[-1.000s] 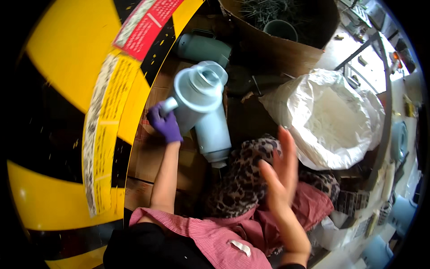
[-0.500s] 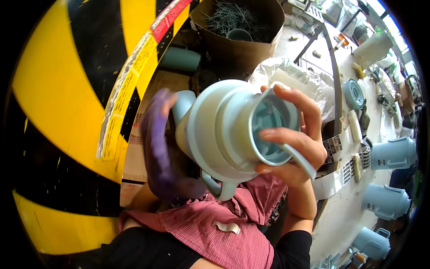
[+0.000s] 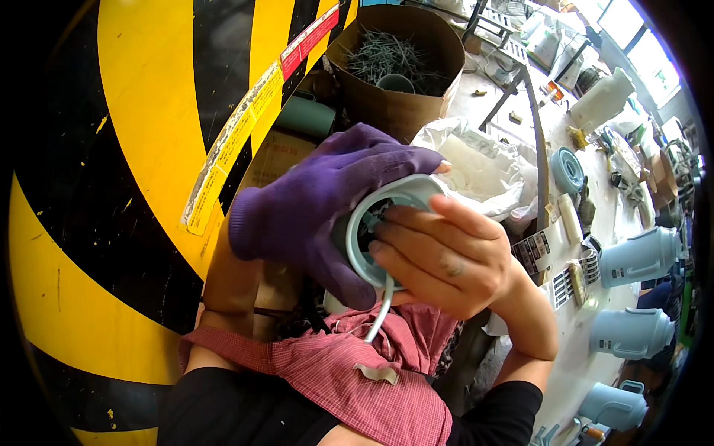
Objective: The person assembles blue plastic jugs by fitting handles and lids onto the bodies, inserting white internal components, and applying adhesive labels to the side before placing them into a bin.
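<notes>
Left hand (image 3: 327, 189) is gripping pale-blue jug (image 3: 413, 189), near centre; right hand (image 3: 457, 256) is resting fingers inside its mouth, can't tell if pinching.
Jug could be twisting loose if right hand is pushing off-centre. Far side: carton (image 3: 401, 113) is holding grey strips (image 3: 393, 53), green cup (image 3: 396, 83); right, white sack (image 3: 513, 177) is holding pale stuff (image 3: 472, 156).

To the left of the left hand (image 3: 327, 193) rises a yellow-and-black striped panel (image 3: 141, 171) with a label strip (image 3: 242, 134) along its edge, while beyond that hand lie a dark green vessel (image 3: 306, 116) and, farther off, a cardboard box (image 3: 401, 119) holding a heap of thin grey strips (image 3: 394, 56). Beyond the right hand (image 3: 454, 260) sits an open white plastic bag (image 3: 483, 160). Well to that hand's right, a pale table (image 3: 573, 327) bears three light-blue jugs (image 3: 632, 332) and, farther forward, a round blue lid (image 3: 567, 169).
</notes>
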Motion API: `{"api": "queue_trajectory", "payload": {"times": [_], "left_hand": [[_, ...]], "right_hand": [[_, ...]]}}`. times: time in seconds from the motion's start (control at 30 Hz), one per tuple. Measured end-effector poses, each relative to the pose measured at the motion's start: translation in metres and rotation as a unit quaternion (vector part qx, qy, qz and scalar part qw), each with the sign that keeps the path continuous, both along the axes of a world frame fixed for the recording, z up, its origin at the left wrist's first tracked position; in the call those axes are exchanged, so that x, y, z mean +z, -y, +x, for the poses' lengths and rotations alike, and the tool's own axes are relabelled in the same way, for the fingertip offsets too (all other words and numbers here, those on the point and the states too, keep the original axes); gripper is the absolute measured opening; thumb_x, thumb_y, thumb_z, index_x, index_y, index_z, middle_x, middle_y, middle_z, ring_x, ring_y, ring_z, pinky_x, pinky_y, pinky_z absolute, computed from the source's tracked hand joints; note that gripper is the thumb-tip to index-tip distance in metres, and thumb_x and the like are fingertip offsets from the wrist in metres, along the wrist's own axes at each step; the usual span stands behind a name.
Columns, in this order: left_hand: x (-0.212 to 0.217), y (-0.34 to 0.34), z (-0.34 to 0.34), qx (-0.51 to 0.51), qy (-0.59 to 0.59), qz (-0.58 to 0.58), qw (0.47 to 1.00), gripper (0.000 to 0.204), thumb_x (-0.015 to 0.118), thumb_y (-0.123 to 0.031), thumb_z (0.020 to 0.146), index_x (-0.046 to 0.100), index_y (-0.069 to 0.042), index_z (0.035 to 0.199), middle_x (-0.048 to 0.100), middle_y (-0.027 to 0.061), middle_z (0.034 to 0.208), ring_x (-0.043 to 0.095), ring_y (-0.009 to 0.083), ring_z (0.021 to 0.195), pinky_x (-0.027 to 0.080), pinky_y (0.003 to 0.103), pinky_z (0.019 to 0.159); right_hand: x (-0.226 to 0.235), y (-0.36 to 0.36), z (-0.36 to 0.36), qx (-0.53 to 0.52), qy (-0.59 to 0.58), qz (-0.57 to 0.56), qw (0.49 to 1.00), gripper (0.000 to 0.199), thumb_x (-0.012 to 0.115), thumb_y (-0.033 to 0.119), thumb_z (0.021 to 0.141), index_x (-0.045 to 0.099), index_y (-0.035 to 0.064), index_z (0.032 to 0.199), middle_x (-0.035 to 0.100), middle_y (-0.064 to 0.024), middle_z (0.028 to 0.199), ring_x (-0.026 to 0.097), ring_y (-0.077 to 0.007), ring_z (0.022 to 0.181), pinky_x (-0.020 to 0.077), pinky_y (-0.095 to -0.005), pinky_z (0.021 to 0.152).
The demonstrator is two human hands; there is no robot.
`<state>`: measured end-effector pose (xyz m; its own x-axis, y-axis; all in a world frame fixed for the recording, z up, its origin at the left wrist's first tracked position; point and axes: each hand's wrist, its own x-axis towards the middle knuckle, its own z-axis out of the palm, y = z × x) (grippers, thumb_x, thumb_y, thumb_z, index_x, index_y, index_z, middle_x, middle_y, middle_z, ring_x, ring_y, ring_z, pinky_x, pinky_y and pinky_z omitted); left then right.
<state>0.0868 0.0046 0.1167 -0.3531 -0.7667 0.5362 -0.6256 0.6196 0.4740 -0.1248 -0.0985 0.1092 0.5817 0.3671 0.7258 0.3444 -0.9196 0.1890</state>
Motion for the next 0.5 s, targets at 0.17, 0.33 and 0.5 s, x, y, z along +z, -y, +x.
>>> {"api": "queue_trajectory", "payload": {"times": [0.17, 0.33, 0.5], "left_hand": [[-0.021, 0.000, -0.022, -0.005, -0.035, -0.084, 0.996, 0.091, 0.092, -0.039, 0.062, 0.054, -0.003, 0.137, 0.059, 0.0154, 0.137, 0.060, 0.0319, 0.119, 0.042, 0.044, 0.103], [-0.011, 0.035, 0.000, -0.025, -0.051, -0.117, 0.992, 0.096, 0.092, -0.039, 0.061, 0.050, -0.002, 0.139, 0.059, 0.0172, 0.135, 0.061, 0.0335, 0.118, 0.044, 0.045, 0.101], [0.026, 0.168, 0.071, 0.157, -0.160, -0.162, 0.961, 0.090, 0.096, -0.041, 0.064, 0.055, -0.003, 0.134, 0.058, 0.0170, 0.136, 0.055, 0.0303, 0.127, 0.046, 0.041, 0.109]], "right_hand": [[0.001, 0.005, 0.007, 0.081, -0.080, -0.066, 0.991, 0.028, 0.076, 0.028, 0.084, 0.066, 0.0059, 0.071, 0.062, -0.0034, 0.076, 0.064, -0.0166, 0.068, 0.0539, -0.0312, 0.071], [0.023, 0.031, 0.017, -0.001, 0.063, -0.103, 0.993, 0.032, 0.072, 0.038, 0.089, 0.058, 0.0090, 0.085, 0.058, -0.0074, 0.091, 0.057, -0.0215, 0.082, 0.0516, -0.0364, 0.081], [0.014, 0.057, -0.026, -0.275, 0.209, 0.088, 0.934, 0.069, 0.064, 0.039, 0.098, 0.040, -0.0004, 0.149, 0.049, -0.0242, 0.144, 0.040, -0.0386, 0.139, 0.0294, -0.0529, 0.116]]}}
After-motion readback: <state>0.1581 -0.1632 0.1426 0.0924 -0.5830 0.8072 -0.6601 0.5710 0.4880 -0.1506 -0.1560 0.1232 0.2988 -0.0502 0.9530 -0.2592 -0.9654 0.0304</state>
